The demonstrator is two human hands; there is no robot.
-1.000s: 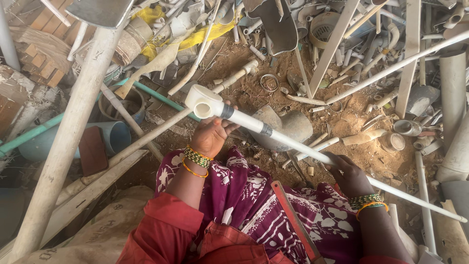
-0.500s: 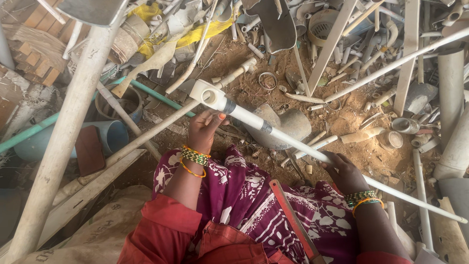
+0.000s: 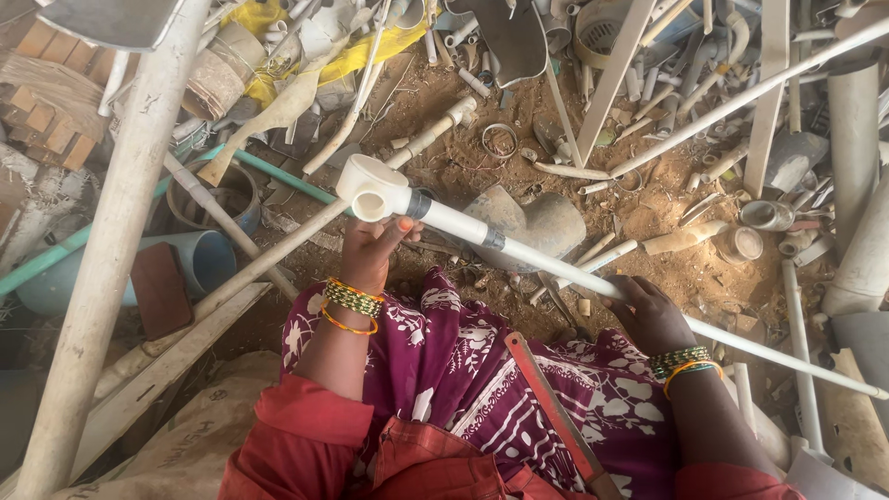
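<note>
white pipe (image 3: 556,264) runs from upper left down to lower right across her lap | left hand (image 3: 370,245) at the tee fitting (image 3: 370,190) end, fingers curled under it | right hand (image 3: 653,310) farther down, fingers wrapped round the shaft | red hacksaw (image 3: 556,412) rests on the purple cloth between the arms

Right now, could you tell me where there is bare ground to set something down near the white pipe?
One bare dirt patch lies beyond the white pipe, between the grey elbow and a metal ring. Another lies right of the elbow. Elsewhere pipe scraps crowd the ground. The left hand and right hand grip the pipe.
</note>
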